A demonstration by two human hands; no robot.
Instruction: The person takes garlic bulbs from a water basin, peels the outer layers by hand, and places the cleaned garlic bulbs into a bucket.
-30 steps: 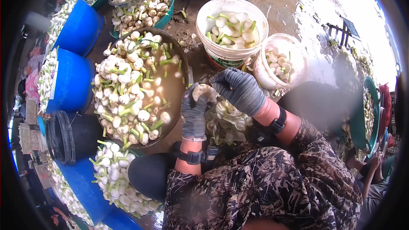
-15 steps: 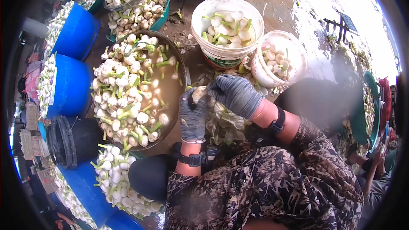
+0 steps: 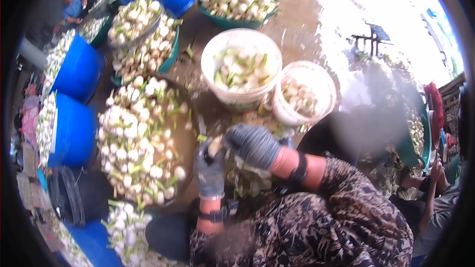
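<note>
My left hand (image 3: 210, 170), in a grey glove, is closed around a garlic bulb (image 3: 215, 146) whose short green stem points up and left. Against the bulb's right side, my gloved right hand (image 3: 252, 144) has its fingers pinched together; blur hides whether they grip peel or a small tool. A wide round tub (image 3: 187, 118) of brownish water and stemmed garlic bulbs stands left of my hands. Just beyond them are a larger white bucket (image 3: 210, 52) and a smaller white bucket (image 3: 326, 81), both holding pale bulbs. Loose peel (image 3: 247, 175) lies below my hands.
Blue tubs (image 3: 74, 131) heaped with garlic line the left side, near a black bucket (image 3: 89, 193). Green basins (image 3: 237, 22) of bulbs stand farther back. Another person's hands (image 3: 435, 170) show at the right edge, and a person in blue (image 3: 74, 7) is at far upper left.
The view has tilted up, so the tubs and buckets appear lower and further left. Both hands stay together at the garlic bulb; the picture is blurrier now.
</note>
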